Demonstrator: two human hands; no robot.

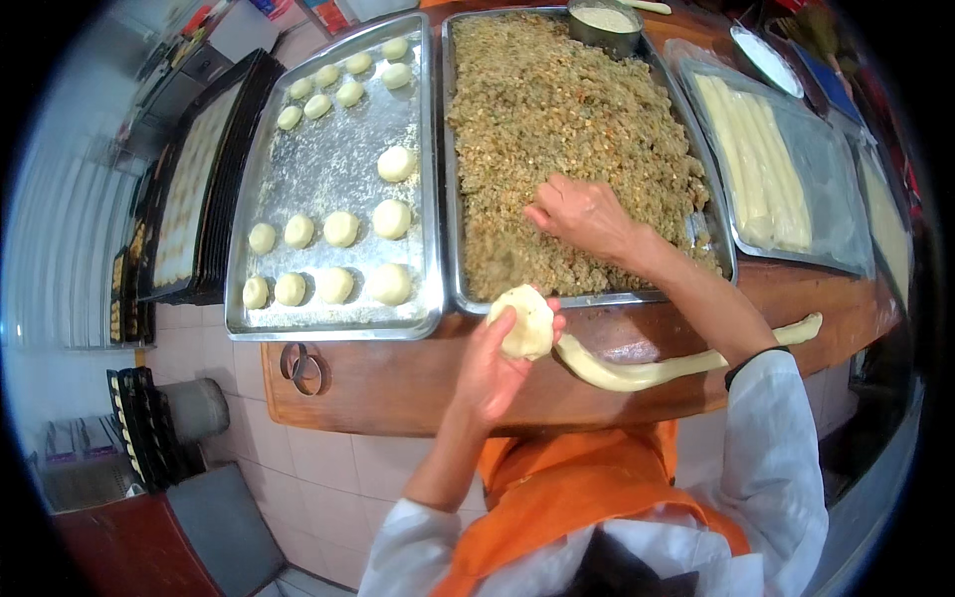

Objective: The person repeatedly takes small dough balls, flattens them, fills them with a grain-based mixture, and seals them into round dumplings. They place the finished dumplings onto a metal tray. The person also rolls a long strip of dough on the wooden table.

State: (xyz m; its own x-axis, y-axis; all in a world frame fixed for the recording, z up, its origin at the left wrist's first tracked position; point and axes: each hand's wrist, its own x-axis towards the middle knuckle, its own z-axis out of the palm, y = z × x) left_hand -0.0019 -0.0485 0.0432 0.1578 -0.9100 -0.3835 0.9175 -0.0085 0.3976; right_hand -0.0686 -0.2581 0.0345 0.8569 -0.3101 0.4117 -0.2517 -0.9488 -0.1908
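Observation:
My left hand (492, 358) holds a flattened round of dough (527, 324) at the near edge of the filling tray. My right hand (578, 213) is over the crumbly, chunky filling (552, 127), its fingers curled; whether filling is between them cannot be told. Below my right forearm a long rope of dough (634, 375) lies curved on the wooden table. To the left, a metal tray (336, 168) dusted with white bits carries several round dough balls (341, 228), smaller ones at its far end. A round metal tin (606, 30) of pale grains stands in the filling tray's far right corner.
Two metal rings (304, 371) rest at the wooden table's (388, 388) near left. Right of the filling, thick dough strips (753, 164) lie under plastic on a tray (843, 265). A white-filled bowl (766, 62) is beyond. Stacked black baking trays (216, 179) stand at the left.

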